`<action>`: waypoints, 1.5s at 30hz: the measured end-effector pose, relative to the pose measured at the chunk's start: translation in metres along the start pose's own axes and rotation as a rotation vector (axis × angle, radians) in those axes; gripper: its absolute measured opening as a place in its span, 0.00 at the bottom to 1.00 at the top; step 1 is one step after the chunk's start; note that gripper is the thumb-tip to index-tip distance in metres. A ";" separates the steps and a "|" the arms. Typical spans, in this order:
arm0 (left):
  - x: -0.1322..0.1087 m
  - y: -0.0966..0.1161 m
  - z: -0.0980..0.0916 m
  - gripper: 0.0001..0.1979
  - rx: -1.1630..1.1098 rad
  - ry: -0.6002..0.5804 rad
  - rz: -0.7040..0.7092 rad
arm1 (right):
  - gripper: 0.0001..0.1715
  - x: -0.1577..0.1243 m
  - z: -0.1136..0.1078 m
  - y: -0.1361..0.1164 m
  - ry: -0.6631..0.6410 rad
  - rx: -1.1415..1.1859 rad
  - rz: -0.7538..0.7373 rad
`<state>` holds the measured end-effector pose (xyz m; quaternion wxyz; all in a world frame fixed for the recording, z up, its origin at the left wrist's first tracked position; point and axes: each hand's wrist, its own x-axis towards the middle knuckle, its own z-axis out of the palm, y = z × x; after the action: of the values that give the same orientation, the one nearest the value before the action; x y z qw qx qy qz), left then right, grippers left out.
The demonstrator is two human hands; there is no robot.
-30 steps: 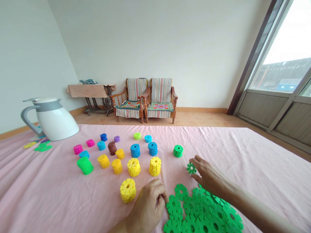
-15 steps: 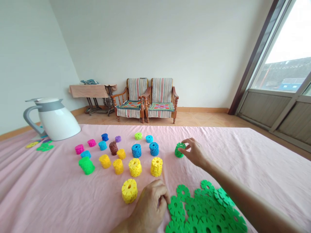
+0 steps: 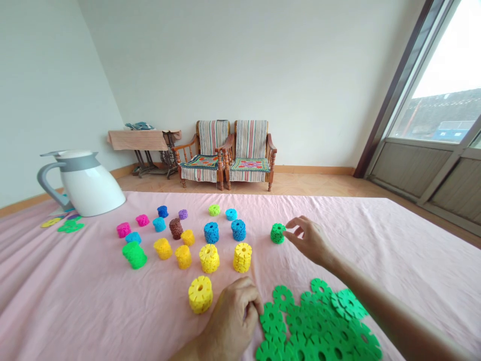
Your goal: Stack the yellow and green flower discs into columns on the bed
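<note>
My right hand [image 3: 308, 239] reaches out over the pink cloth, fingers spread and empty, its fingertips just right of a small green stack [image 3: 277, 233] of flower-shaped discs. My left hand [image 3: 233, 317] rests near the front edge with fingers curled, pressed against the left side of a loose pile of green discs [image 3: 315, 326]. What, if anything, it holds is hidden. A yellow stack [image 3: 200, 294] stands just left of that hand. Further back stand several stacks in yellow [image 3: 241, 257], blue [image 3: 211, 232], pink [image 3: 123, 230], brown [image 3: 175, 228] and green [image 3: 134, 254].
A white jug with a grey handle [image 3: 84, 181] stands at the far left of the table [image 3: 394, 240]. Flat green and yellow discs [image 3: 67, 226] lie beside it. Two wooden armchairs [image 3: 227, 155] and a small table stand by the far wall. A large window fills the right side.
My right hand carried a single green disc from near the pile up to the small green stack, set it on top, and has now opened and drawn slightly back. My left hand stayed put.
</note>
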<state>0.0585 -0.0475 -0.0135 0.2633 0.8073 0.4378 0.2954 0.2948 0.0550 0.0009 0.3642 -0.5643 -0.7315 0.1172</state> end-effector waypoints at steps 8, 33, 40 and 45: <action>0.001 -0.001 0.000 0.16 -0.007 0.002 0.007 | 0.29 -0.056 -0.036 -0.042 -0.708 0.068 -0.245; -0.001 0.002 0.000 0.14 -0.051 0.022 -0.014 | 0.18 -0.050 -0.025 -0.067 -0.772 -0.093 -0.254; 0.000 0.006 -0.003 0.04 -0.146 0.013 -0.043 | 0.08 -0.064 -0.018 -0.083 -0.541 0.184 -0.117; 0.001 0.003 -0.001 0.15 -0.123 0.026 -0.064 | 0.15 -0.080 -0.006 -0.087 -0.479 0.266 -0.126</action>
<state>0.0597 -0.0479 -0.0109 0.3160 0.7713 0.4477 0.3237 0.2425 -0.0486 0.0238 0.2583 -0.4211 -0.8086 0.3194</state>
